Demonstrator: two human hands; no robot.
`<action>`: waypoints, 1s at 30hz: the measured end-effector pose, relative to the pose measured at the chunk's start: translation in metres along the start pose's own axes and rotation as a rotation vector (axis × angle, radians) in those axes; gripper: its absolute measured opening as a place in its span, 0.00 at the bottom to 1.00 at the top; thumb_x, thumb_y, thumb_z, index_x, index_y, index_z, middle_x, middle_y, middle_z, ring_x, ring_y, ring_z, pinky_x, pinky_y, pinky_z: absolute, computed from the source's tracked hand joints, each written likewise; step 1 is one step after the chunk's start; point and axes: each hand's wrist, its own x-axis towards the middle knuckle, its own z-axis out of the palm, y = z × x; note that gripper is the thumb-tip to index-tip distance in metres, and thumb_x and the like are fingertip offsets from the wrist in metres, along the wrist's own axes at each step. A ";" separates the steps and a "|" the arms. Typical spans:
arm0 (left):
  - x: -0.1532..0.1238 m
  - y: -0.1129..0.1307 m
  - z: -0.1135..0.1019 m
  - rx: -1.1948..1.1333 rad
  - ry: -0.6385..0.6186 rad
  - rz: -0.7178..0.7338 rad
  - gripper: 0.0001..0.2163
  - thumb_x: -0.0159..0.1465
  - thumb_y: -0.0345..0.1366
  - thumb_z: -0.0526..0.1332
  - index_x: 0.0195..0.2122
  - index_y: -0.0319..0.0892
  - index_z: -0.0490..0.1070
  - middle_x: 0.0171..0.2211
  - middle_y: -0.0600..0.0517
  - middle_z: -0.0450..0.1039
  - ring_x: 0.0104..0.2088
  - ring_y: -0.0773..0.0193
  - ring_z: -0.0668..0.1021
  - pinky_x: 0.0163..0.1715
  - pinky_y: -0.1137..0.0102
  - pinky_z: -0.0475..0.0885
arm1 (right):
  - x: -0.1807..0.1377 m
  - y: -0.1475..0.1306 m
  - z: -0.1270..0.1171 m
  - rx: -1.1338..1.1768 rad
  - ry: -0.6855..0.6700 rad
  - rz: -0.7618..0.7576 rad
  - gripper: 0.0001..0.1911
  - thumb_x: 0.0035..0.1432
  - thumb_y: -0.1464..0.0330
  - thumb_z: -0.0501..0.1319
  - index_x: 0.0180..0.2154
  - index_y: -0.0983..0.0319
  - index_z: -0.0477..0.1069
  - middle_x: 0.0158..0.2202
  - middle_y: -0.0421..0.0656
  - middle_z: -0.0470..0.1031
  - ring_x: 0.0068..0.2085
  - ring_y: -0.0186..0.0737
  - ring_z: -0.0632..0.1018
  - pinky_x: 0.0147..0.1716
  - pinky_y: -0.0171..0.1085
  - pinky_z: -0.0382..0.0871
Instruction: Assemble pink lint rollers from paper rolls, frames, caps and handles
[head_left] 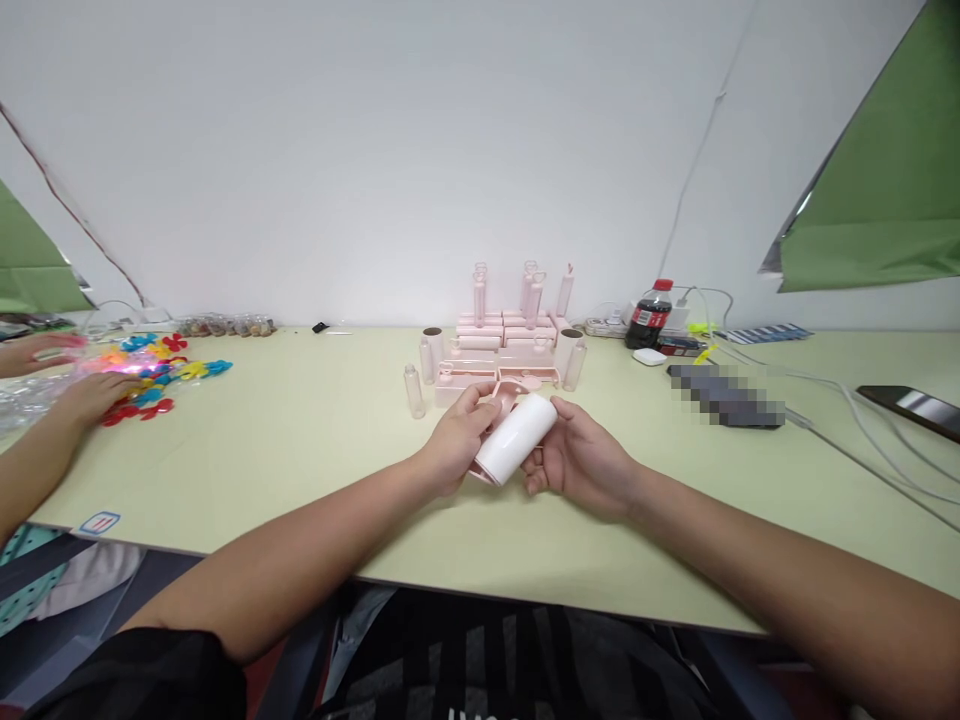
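Observation:
A white adhesive roll point(519, 438), like a lint roller refill, lies tilted between my hands above the table. My left hand point(452, 445) is closed on a pale pink plastic lint roller case point(507, 398), which sits behind and beneath the roll. The fingers of my right hand point(589, 462) are curled about the roll's right end; some fingertips are hidden behind it. Just beyond stand open pink cases point(469, 388) and a clear pinkish tube point(415, 391). Upright pink handles point(534, 300) stand on stacked pink parts farther back, with a roll point(568, 350) to their right.
At the left, another person's hands point(97, 395) work among colourful plastic pieces point(154, 380). A cola bottle point(649, 315), a white earphone-style case point(649, 357), a pixelated dark object point(724, 397), cables point(847, 400) and a phone point(911, 408) occupy the right side.

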 end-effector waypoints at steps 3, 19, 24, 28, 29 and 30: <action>0.000 -0.005 0.001 0.133 0.048 0.134 0.19 0.68 0.41 0.54 0.59 0.47 0.58 0.37 0.52 0.70 0.30 0.66 0.73 0.29 0.71 0.70 | -0.004 0.000 0.003 0.038 -0.114 0.067 0.28 0.66 0.48 0.43 0.51 0.61 0.65 0.40 0.49 0.77 0.37 0.46 0.79 0.36 0.48 0.76; -0.004 -0.022 -0.006 0.494 -0.030 0.670 0.24 0.68 0.46 0.54 0.63 0.46 0.53 0.55 0.45 0.65 0.52 0.56 0.71 0.53 0.60 0.67 | -0.005 0.010 0.007 -0.051 -0.143 -0.093 0.24 0.62 0.52 0.51 0.52 0.59 0.67 0.40 0.47 0.74 0.39 0.44 0.74 0.38 0.45 0.71; -0.007 -0.007 -0.011 0.628 -0.067 0.715 0.20 0.64 0.46 0.60 0.53 0.43 0.65 0.49 0.46 0.70 0.48 0.56 0.73 0.50 0.61 0.68 | -0.004 0.007 -0.002 -0.679 0.040 -0.338 0.25 0.56 0.48 0.58 0.45 0.61 0.69 0.40 0.46 0.70 0.41 0.46 0.71 0.39 0.44 0.67; -0.009 0.005 -0.015 0.781 -0.141 0.678 0.12 0.65 0.45 0.58 0.44 0.44 0.70 0.42 0.49 0.72 0.42 0.59 0.73 0.42 0.65 0.69 | -0.006 -0.004 -0.006 -1.209 0.168 -0.449 0.24 0.55 0.50 0.61 0.45 0.60 0.70 0.44 0.47 0.68 0.42 0.47 0.71 0.42 0.44 0.65; -0.009 0.007 -0.016 0.795 -0.145 0.647 0.12 0.65 0.45 0.58 0.43 0.44 0.70 0.41 0.49 0.72 0.42 0.59 0.73 0.40 0.66 0.69 | -0.007 -0.006 -0.006 -1.281 0.181 -0.415 0.23 0.56 0.50 0.61 0.45 0.59 0.70 0.44 0.47 0.69 0.42 0.47 0.71 0.42 0.44 0.65; -0.008 0.008 -0.017 0.803 -0.145 0.618 0.12 0.65 0.45 0.58 0.42 0.43 0.70 0.41 0.49 0.72 0.41 0.60 0.73 0.38 0.67 0.68 | -0.007 -0.008 -0.006 -1.343 0.192 -0.376 0.22 0.56 0.50 0.60 0.44 0.59 0.70 0.43 0.47 0.69 0.42 0.47 0.71 0.42 0.44 0.65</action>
